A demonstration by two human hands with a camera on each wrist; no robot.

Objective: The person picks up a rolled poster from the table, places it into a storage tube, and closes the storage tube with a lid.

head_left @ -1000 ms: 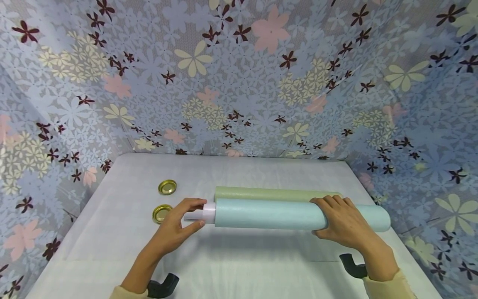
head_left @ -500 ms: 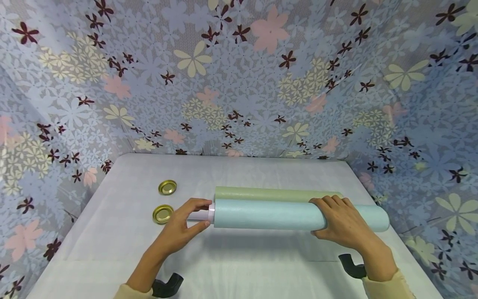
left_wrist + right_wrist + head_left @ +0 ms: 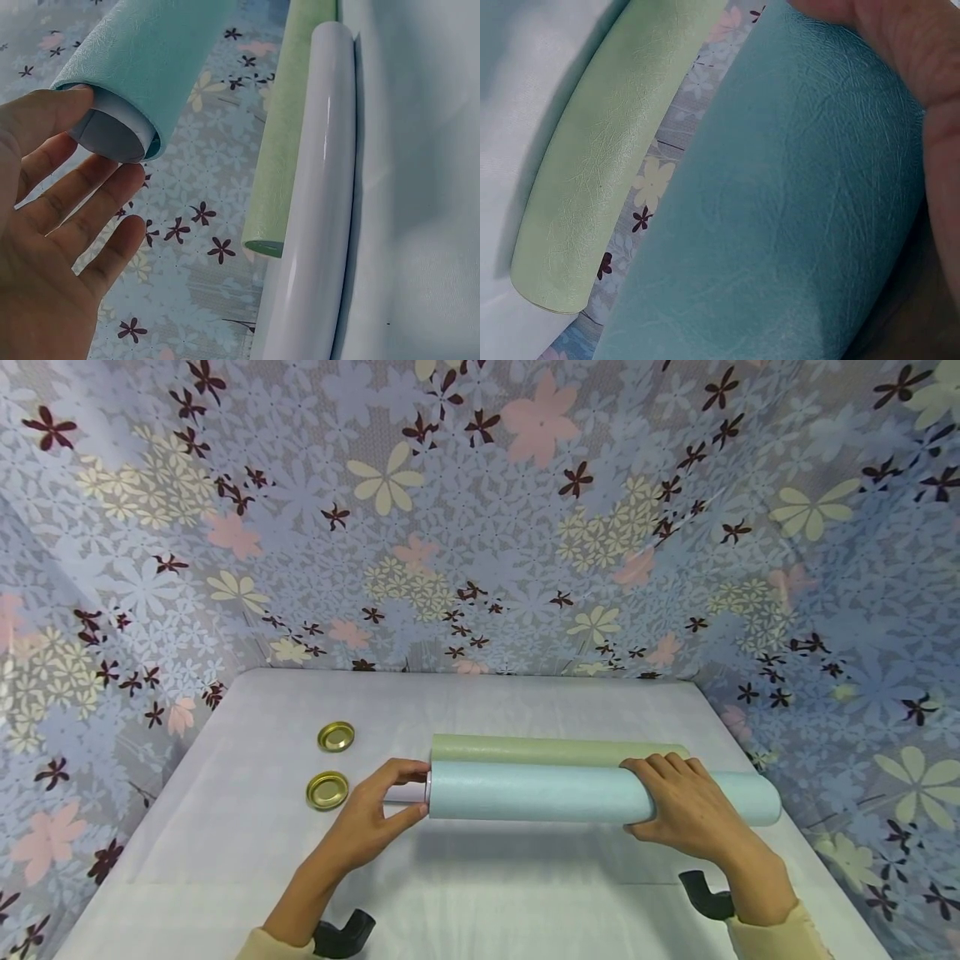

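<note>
A light blue textured tube (image 3: 532, 792) lies sideways across the front of the head view, raised off the table. My right hand (image 3: 684, 806) grips it from above toward its right end. At its left end, my left hand (image 3: 375, 817) pinches the rim of a white inner tube (image 3: 129, 114) between thumb and fingers. Only a narrow band of that inner tube shows inside the blue opening; the rest is hidden. In the right wrist view, part of my hand (image 3: 937, 90) curls round the blue tube.
Behind the blue tube lies a green tube (image 3: 525, 749) on the white table (image 3: 480, 702). A glossy white tube (image 3: 319, 195) rests beside it. Two gold round lids, one farther back (image 3: 336, 737) and one nearer (image 3: 327, 791), sit to the left. A flowered cloth (image 3: 480, 527) surrounds the table.
My left hand has moved right, and the white inner tube has slid into the blue tube until almost flush. My right hand and the blue tube have barely shifted.
</note>
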